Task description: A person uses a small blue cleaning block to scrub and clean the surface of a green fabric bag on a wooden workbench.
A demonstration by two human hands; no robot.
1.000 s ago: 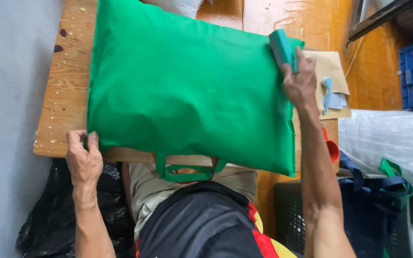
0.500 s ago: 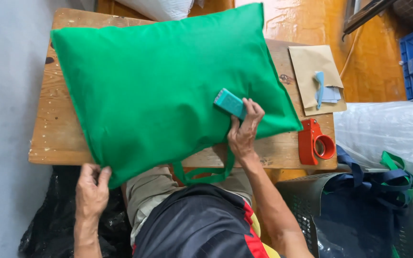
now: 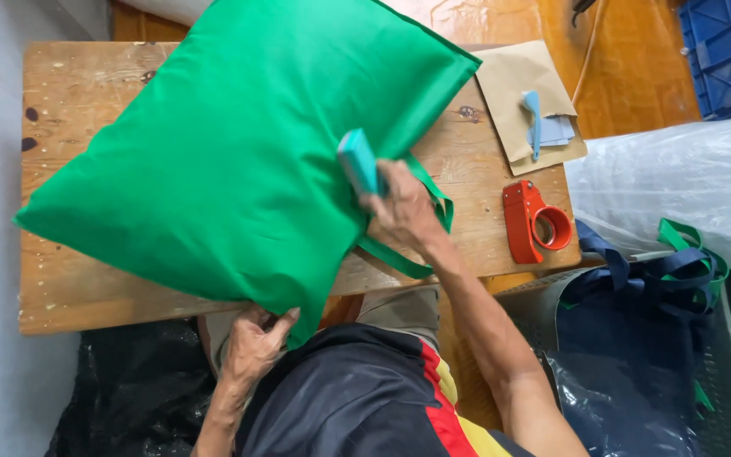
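Green non-woven bag, stuffed full, lying askew across a wooden table; one corner hanging off the near edge, green strap trailing out from under the right side.

Head view, hands. Left hand closed on the overhanging lower corner of the bag, fingers curled up around the fabric. Right hand clamped on a small teal block, block pressed edge-on against the bag face near its right side. Hands well apart, one at the near corner, one at mid-bag.

Head view, progress (judgement only). Bag looks filled and smooth over most of its face; block probably working the surface. No way of telling from this view how much of the face is done or whether the far side needs the same.

Head view, surface and room. Table of bare planks, stained, knots showing. On its right end: brown envelope with pale blue bits on top, red tape dispenser just beside the strap. Off the table to the right: clear plastic sheeting, navy bag, blue crate. Black plastic below left. Orange-brown floor.
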